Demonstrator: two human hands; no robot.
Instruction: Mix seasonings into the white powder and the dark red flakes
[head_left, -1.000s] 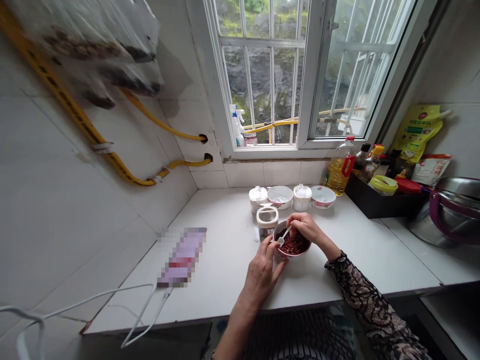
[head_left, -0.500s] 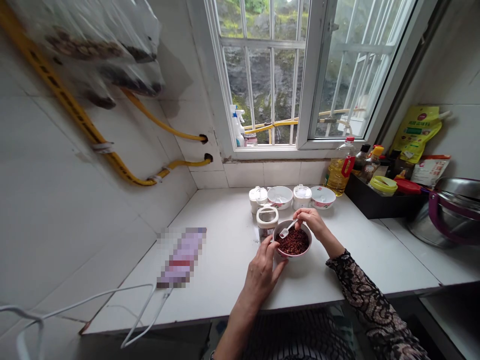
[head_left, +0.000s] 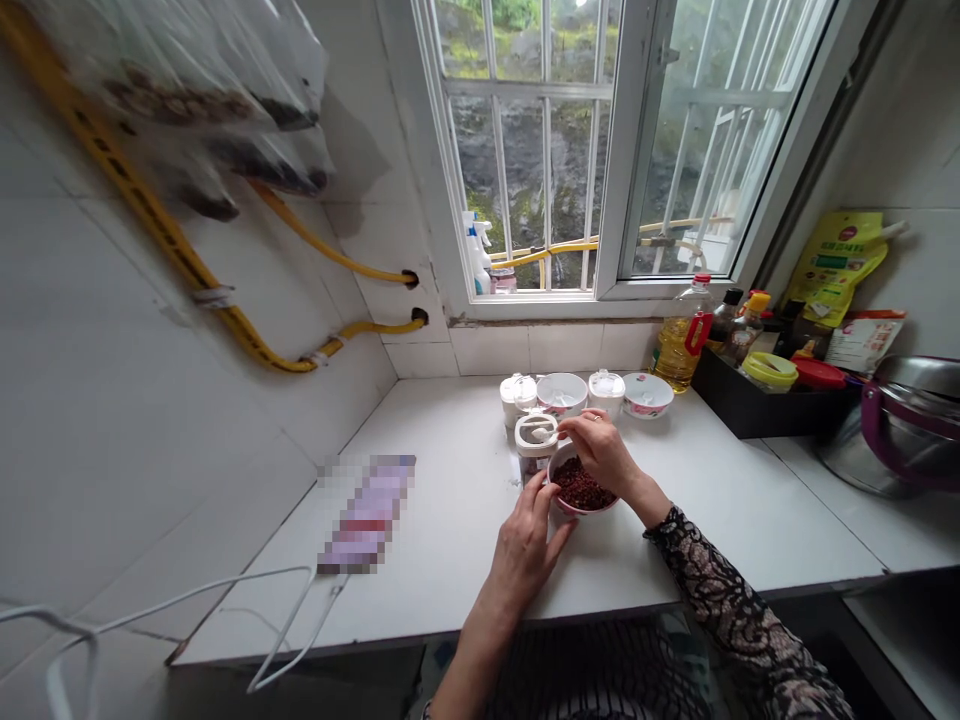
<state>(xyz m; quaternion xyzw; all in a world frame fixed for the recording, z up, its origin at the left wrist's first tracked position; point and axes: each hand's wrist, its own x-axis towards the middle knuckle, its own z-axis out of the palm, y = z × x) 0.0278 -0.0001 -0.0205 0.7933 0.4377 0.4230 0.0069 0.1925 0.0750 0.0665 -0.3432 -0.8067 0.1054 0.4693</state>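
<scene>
A bowl (head_left: 584,509) full of dark red, grainy bits, which look like dried peppercorns (head_left: 581,487), stands on the white counter. My left hand (head_left: 525,530) grips the bowl's left side, thumb at the front and fingers at the rim. Over the bowl's far edge, my right hand (head_left: 596,450) pinches a small white spoon (head_left: 543,434). The spoon's head is over the mouth of an open, clear jar with a white rim (head_left: 535,452), just behind and left of the bowl. My right hand hides part of the bowl. What lies in the spoon is too small to tell.
Two lidded white jars (head_left: 518,398) and two patterned bowls (head_left: 648,398) line the back. An oil bottle (head_left: 679,345) and a black box (head_left: 739,400) of condiments stand right, beside a steel pot (head_left: 900,430). A blurred purple item (head_left: 367,515) and white cable (head_left: 285,640) lie left.
My right hand has moved left and slightly away from me, carrying the spoon from above the bowl to over the open jar. My left hand stays on the bowl.
</scene>
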